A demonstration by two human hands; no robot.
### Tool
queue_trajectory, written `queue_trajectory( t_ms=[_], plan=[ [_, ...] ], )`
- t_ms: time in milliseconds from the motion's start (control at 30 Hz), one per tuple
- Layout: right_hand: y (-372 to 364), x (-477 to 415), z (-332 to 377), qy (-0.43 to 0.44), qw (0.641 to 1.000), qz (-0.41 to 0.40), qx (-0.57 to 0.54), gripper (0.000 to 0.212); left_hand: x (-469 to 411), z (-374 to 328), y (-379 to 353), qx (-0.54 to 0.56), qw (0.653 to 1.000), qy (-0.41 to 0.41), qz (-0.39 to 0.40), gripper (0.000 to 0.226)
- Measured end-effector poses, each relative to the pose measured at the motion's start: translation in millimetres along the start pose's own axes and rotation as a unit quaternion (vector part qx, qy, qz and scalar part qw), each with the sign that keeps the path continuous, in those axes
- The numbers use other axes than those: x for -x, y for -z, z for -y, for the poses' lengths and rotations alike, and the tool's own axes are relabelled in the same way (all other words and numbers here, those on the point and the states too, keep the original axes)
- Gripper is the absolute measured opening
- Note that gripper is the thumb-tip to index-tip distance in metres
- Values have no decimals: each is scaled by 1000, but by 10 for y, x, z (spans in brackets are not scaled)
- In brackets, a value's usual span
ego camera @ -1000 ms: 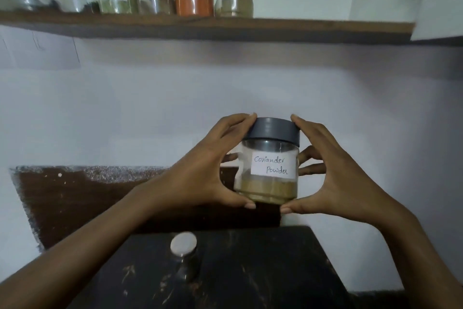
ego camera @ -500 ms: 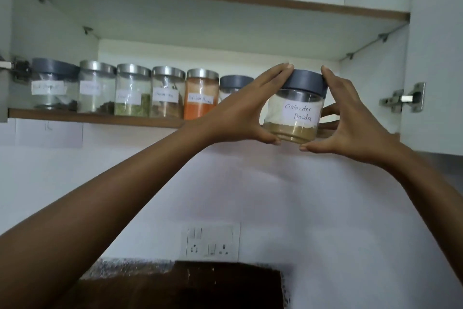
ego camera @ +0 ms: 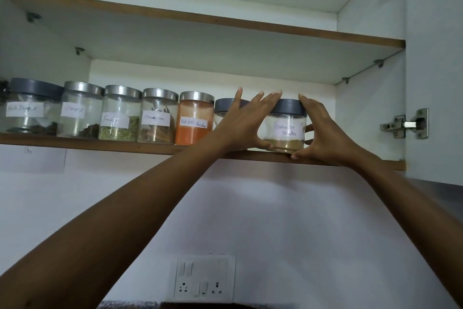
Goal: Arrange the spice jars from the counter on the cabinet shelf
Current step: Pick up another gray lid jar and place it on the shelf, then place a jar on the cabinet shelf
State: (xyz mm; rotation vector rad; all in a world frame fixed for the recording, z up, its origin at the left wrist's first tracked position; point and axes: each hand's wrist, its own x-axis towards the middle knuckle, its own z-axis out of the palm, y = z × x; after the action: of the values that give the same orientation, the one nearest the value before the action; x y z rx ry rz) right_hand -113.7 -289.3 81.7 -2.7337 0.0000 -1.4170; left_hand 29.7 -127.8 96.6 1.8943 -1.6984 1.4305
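The coriander powder jar [ego camera: 285, 131], clear with a dark grey lid and a white label, stands on the cabinet shelf [ego camera: 100, 146] at the right end of a row of jars. My left hand [ego camera: 240, 126] holds its left side, thumb at the base and fingers up by the lid. My right hand [ego camera: 323, 136] grips its right side, thumb under the base edge. In the row to the left stand black pepper [ego camera: 27, 108], cloves [ego camera: 80, 110], fennel [ego camera: 120, 115], cinnamon [ego camera: 157, 118], red chilli powder [ego camera: 195, 123] and a grey-lidded jar [ego camera: 223, 108] half hidden by my left hand.
An upper shelf [ego camera: 225, 20] spans the cabinet above. The open cabinet door [ego camera: 436, 83] with its hinge [ego camera: 404, 124] stands at the right. Shelf room remains between the coriander jar and the cabinet's right wall. A switch and socket plate [ego camera: 204, 277] sits on the wall below.
Both hands carried the coriander jar up from above the counter to the shelf, and it now stands at the right end of the row. My view tilted upward.
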Motion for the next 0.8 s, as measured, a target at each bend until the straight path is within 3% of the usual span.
queue_trajectory(
  t_ms=[133,300,533,800],
  plan=[
    [-25,-67,-90,-21,999,17,-32,125,114,19,-157,-95,994,47,-25,94],
    [-54,-180,-150,-51,995,59,-56,123,379,137,-338,-104,987,114,-54,75],
    [-227,-260,-69,-68,989,49,-123,111,474,157,-452,-68,987,126,-75,68],
    [-320,-232,5,-68,989,44,-121,118,511,155,-454,-110,985,116,-62,62]
  ],
)
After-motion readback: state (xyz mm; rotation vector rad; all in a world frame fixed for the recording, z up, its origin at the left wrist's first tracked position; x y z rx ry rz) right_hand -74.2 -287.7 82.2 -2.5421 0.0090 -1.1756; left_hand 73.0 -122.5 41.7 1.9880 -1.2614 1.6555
